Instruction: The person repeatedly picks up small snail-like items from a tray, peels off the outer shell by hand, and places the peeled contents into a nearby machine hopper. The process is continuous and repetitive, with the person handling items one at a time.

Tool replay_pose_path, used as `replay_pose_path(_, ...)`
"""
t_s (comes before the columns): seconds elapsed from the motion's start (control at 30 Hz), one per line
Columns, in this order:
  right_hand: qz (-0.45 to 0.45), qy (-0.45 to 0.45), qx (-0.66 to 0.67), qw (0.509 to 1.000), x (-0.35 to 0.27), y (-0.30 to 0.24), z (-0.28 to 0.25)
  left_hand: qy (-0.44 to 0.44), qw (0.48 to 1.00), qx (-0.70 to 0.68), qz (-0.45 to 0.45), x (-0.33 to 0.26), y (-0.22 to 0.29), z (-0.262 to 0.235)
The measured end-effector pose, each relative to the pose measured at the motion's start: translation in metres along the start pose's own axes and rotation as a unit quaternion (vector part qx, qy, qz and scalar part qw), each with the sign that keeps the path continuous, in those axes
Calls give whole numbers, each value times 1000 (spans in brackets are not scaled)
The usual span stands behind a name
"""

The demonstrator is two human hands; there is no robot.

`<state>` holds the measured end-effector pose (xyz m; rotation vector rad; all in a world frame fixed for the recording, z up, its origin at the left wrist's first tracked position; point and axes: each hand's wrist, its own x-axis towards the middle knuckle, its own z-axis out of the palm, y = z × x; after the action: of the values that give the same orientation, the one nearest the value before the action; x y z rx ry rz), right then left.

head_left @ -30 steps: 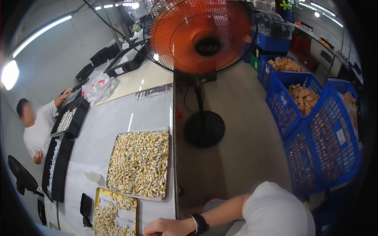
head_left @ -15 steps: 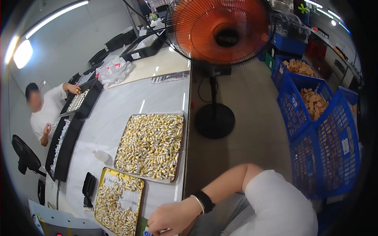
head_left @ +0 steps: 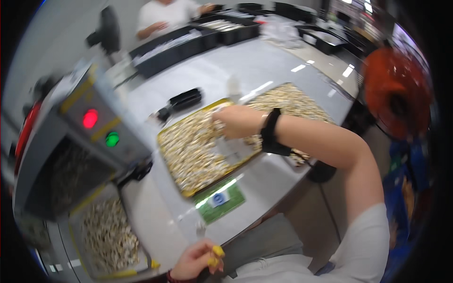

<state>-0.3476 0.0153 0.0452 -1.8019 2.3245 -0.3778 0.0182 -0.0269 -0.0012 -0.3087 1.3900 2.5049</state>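
Observation:
My right hand [head_left: 238,121], with a black band on the wrist, reaches across a yellow-rimmed tray [head_left: 175,180] heaped with small pale pieces. It rests curled on the pieces beside a pale sheet [head_left: 231,150]; blur hides whether it grips anything. My left hand [head_left: 198,259], with yellow nails, sits curled at the near edge of the white table [head_left: 264,179]. A second tray of pale pieces [head_left: 295,100] lies just behind the first.
A grey machine [head_left: 80,141] with a red and a green light stands at left, with a bin of pale pieces [head_left: 109,236] below it. A green card [head_left: 219,200], a black device [head_left: 185,99], long black trays [head_left: 198,37], an orange fan [head_left: 396,94], and a person in white [head_left: 165,14] at the back.
The view has swung left toward the machine. My right hand has moved from the table's near edge onto the yellow-rimmed tray. My left hand has come into view.

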Motion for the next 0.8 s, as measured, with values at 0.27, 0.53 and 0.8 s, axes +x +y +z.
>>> replay_pose_path(0.27, -31, 33, -56, 997, -2, -3, 4, 164, 980, -41, 104, -11, -6, 11)
replay_pose_path(0.53, -52, 16, -57, 997, -8, 2, -9, 40, 836, 512, 191, -69, 84, 41)
replay_pose_path(0.8, -104, 63, 70, 990, -31, -42, -27, 251, 621, 732, 125, 24, 128, -42)
